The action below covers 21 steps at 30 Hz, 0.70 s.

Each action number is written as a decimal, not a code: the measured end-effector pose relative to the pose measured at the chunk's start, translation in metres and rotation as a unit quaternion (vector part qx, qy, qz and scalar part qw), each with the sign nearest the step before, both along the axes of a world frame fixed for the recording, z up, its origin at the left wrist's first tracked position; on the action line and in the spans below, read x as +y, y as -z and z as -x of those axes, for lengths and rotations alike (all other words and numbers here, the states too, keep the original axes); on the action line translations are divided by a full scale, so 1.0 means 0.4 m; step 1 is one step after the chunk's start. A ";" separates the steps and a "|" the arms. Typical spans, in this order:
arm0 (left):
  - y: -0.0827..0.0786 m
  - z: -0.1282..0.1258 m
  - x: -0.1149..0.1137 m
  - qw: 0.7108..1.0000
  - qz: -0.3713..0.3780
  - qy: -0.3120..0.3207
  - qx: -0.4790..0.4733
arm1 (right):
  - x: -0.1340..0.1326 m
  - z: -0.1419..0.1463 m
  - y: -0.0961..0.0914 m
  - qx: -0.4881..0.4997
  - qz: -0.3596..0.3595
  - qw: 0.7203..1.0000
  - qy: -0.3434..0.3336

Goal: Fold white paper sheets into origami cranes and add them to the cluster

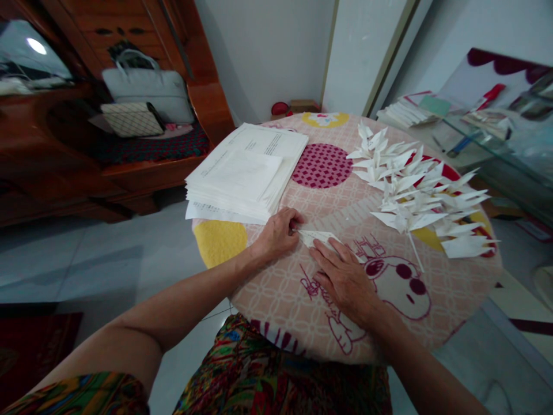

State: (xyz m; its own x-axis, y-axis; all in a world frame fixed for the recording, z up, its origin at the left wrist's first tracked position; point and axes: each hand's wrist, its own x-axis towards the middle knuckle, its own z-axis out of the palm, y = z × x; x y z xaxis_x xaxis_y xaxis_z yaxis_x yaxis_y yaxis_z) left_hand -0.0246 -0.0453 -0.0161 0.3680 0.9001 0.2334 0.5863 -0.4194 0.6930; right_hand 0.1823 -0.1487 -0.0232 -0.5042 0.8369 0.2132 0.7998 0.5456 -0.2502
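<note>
A folded piece of white paper (320, 235) with faint print lies on the round table's patterned cloth (276, 305). At its left tip, my left hand (280, 233) is closed, fingers curled and pinching the paper's end. My right hand (341, 274) lies flat over the paper's right part, fingers stretched out and pressing on it. That part of the paper is hidden under the fingers. Beyond my left hand sits a thick stack of printed paper sheets (242, 173), with a smaller loose sheet (254, 172) on top.
Many folded white paper cranes (415, 190) crowd the table's right side. Right of the table, a glass shelf (496, 144) holds assorted items beside a pile of papers (406, 112). To the left stands a wooden bench (151, 173) with a light grey handbag (147, 86) and a checked pouch (129, 119).
</note>
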 end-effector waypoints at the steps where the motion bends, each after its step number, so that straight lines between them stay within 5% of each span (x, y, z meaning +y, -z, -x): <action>1: -0.001 0.001 0.002 1.000 0.002 0.001 0.000 | 0.000 0.000 0.000 0.000 0.000 1.000 0.001; 10: -0.019 0.022 0.028 0.998 0.039 0.047 -0.005 | 0.000 0.001 -0.002 0.000 0.003 1.000 0.002; 17: -0.040 0.047 0.070 0.983 0.136 0.110 -0.046 | 0.001 0.001 0.001 -0.004 -0.001 1.000 0.000; 21: -0.056 0.049 0.078 0.986 0.117 0.118 -0.014 | 0.001 0.001 -0.001 -0.007 -0.005 1.000 -0.001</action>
State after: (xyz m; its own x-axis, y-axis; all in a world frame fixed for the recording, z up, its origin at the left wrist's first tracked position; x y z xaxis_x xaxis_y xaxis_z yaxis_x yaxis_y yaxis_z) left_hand -0.0443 -0.0142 0.0062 0.5704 0.8203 0.0424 0.4706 -0.3687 0.8016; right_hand 0.1819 -0.1484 -0.0227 -0.5079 0.8342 0.2151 0.8025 0.5489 -0.2338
